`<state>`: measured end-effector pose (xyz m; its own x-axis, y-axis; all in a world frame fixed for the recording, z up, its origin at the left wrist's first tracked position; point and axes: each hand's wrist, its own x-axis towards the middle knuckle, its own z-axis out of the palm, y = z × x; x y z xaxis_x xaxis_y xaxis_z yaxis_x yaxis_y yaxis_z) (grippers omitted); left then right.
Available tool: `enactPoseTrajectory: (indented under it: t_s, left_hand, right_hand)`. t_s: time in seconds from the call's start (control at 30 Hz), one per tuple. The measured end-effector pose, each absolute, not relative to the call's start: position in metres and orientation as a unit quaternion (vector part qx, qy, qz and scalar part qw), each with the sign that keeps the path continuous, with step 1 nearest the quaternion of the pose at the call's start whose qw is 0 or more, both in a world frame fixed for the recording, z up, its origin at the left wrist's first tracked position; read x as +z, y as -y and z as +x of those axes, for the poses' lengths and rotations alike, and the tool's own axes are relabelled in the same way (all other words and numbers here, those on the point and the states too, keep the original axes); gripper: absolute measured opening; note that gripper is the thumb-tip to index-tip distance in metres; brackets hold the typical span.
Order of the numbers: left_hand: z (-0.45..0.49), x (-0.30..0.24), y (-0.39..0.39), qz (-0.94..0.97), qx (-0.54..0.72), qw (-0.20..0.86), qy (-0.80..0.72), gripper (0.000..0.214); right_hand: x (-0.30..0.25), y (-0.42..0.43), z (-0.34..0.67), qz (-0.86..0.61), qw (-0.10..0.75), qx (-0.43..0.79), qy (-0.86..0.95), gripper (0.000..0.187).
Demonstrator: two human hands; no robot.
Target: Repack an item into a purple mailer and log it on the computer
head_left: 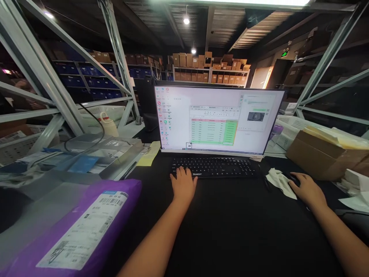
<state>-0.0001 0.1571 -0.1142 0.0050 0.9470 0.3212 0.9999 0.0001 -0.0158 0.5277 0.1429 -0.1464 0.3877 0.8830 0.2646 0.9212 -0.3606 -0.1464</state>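
Observation:
My left hand (183,185) lies on the left part of a black keyboard (221,168), its fingers spread over the keys. On the right, my right hand (309,191) rests over a dark computer mouse (294,179), which is mostly hidden beneath the palm and fingers. A crumpled white tissue (280,182) lies just left of that hand. Behind the keyboard stands a monitor (216,119) showing desktop icons, a table with green and red cells, and a chat-like window with a small dark picture.
A purple parcel (115,215) with a white label lies at the front left. Beyond it are a grey tray (122,154) of papers and yellow notes (148,156). An open cardboard box (314,154) stands at right. Metal posts (47,69) frame the desk; shelves (211,70) of boxes stand behind.

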Motion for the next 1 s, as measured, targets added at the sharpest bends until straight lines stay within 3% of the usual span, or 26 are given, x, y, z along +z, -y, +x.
enactPoseTrajectory:
  t_s: [0.3,1.0]
  left_hand:
    - [-0.001,-0.119,-0.160,-0.697,-0.118,0.136,0.695,0.053]
    - [-0.003,-0.122,-0.162,-0.697,-0.120,0.159,0.688,0.051]
  right_hand:
    - [-0.157,-0.148,0.535,-0.817,0.178,-0.100,0.540,0.061]
    - [-0.155,-0.150,0.529,-0.813,0.163,-0.137,0.542,0.049]
